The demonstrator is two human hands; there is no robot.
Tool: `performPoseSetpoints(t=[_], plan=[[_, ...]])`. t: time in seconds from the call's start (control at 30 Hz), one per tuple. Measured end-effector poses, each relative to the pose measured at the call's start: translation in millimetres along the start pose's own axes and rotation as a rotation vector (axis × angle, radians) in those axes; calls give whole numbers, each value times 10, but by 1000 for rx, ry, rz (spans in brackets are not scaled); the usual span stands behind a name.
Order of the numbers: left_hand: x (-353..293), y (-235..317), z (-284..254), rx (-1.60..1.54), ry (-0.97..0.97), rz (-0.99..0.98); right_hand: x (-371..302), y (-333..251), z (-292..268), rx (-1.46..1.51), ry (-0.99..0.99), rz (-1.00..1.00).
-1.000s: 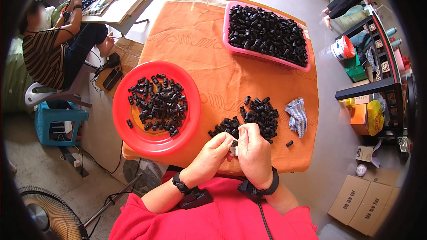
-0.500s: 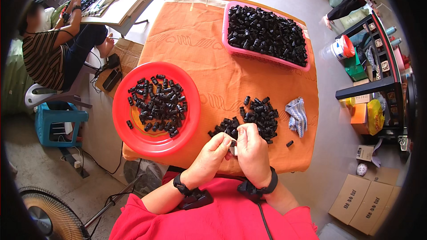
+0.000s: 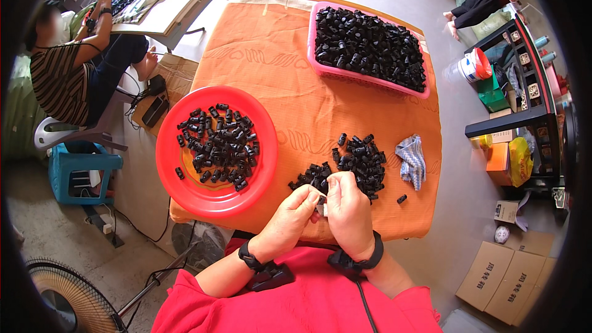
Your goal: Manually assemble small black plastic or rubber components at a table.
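Over the near edge of the orange-covered table, my left hand (image 3: 288, 217) and my right hand (image 3: 351, 217) meet with fingers pinched together. Between them is a small black plastic cord lock (image 3: 322, 200), mostly covered by the fingers. A little white bit (image 3: 325, 209) shows just below it; its kind cannot be made out. Right beyond my fingertips lies a loose pile of black cord locks (image 3: 361, 163), with a smaller heap (image 3: 316, 176) on its left side. More of them fill the middle of a round red tray (image 3: 172, 182) to the left.
A pink basket (image 3: 370, 88) heaped with black pieces stands at the table's far right. A checked cloth (image 3: 412, 160) and one stray piece (image 3: 402, 198) lie right of the pile. A fan (image 3: 68, 296) stands lower left. One person sits at another table; another bends at far right.
My hands stay nearly in place, with only a slight shift of the fingers. The person at the far right has shifted posture.
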State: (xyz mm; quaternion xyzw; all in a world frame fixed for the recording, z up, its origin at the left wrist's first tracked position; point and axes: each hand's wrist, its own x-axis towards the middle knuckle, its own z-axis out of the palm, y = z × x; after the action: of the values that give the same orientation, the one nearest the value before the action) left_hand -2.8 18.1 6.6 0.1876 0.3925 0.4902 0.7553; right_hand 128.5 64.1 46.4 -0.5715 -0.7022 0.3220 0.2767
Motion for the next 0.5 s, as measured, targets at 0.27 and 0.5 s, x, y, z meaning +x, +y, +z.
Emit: performPoseSetpoints(t=[0.27, 0.5], plan=[[1, 2, 21, -26, 4, -30, -6, 3, 5, 36, 18, -12], [1, -15, 4, -12, 19, -36, -27, 2, -15, -68, -9, -48]])
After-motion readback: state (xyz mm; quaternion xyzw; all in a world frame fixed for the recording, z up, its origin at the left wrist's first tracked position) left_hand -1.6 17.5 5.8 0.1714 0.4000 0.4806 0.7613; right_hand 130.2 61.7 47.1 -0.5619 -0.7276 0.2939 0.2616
